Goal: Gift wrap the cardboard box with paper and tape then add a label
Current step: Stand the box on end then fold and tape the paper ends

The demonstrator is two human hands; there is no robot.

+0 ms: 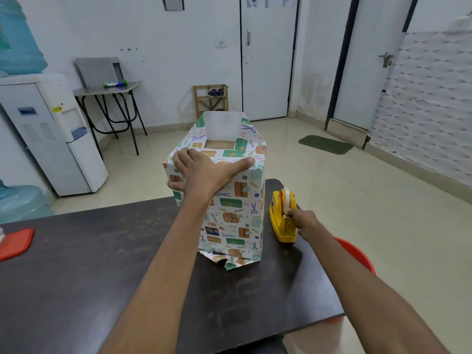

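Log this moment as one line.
left hand: presses wrapping paper onto cardboard box | right hand: pinches tape at yellow dispenser | box top: partly uncovered

White walls (178, 34), tiled floor (332, 200) (glossy)

Left hand (204, 172) and right hand (305, 222) bare; both forearms bare as far as seen.

Dark table (89, 264) holds box (237, 213), tape dispenser (282, 223) (yellow), lid (15, 242).
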